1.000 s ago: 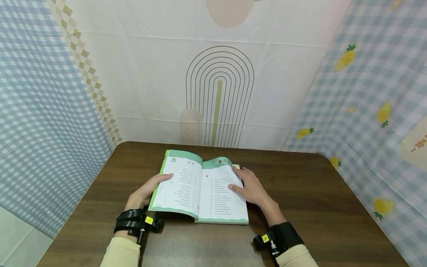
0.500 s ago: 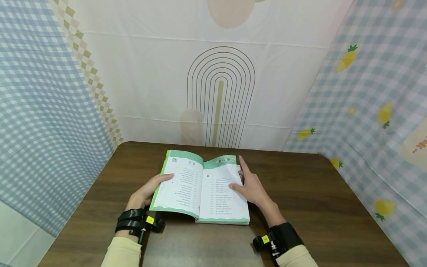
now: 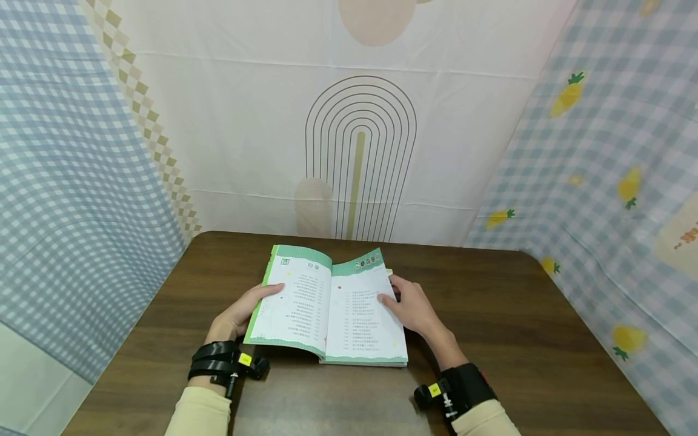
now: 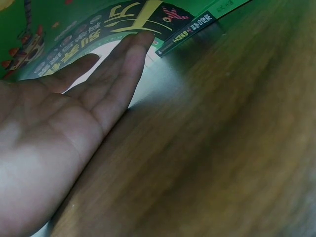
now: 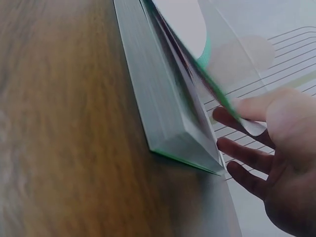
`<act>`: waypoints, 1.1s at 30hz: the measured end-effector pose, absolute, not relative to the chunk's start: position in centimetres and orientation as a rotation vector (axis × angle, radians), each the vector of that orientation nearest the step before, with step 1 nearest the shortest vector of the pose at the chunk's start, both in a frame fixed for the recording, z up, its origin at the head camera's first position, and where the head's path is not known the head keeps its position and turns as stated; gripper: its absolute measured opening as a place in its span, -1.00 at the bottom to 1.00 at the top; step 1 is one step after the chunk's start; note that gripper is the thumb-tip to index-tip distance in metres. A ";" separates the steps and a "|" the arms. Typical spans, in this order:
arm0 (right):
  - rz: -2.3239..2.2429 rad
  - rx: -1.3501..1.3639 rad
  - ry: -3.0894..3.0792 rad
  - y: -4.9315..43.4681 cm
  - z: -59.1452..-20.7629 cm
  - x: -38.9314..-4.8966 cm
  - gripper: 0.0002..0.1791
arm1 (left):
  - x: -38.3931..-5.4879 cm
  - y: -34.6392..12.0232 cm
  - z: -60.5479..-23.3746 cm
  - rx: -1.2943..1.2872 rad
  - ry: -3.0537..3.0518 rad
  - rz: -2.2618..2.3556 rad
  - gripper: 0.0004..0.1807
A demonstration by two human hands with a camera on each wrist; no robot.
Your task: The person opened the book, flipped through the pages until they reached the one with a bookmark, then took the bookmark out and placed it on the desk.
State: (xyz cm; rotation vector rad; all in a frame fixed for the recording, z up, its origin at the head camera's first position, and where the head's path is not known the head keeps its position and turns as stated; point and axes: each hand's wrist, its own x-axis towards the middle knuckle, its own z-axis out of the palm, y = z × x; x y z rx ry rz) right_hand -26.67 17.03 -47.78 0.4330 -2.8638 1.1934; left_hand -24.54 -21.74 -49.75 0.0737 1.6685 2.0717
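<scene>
An open book (image 3: 354,321) with green-bordered printed pages lies on the wooden table. My left hand (image 3: 240,312) holds its raised left side, thumb on the page and fingers underneath; in the left wrist view those fingers (image 4: 116,89) extend below the green cover (image 4: 74,29). My right hand (image 3: 411,306) pinches the outer edge of the right-hand page (image 3: 362,303) between thumb and index finger. In the right wrist view that page (image 5: 215,84) stands lifted off the thick page block (image 5: 158,94). The other right fingers spread near the block's corner.
The brown table (image 3: 518,327) extends around the book on all sides. A white cloth (image 3: 245,133) with a line-arch print hangs behind it. Blue checked cloths (image 3: 82,181) hang at the left and right. Both wrists wear black camera straps (image 3: 215,360).
My right index finger stretched up along the page's outer edge, then drew back to meet the thumb. The right page's top corner now lifts and slants up. My left hand stays put.
</scene>
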 end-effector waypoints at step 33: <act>1.219 0.487 -2.833 16.8 -47.4 -26.3 -0.55 | -24.5 -21.8 -49.8 0.055 1.678 2.073 -0.36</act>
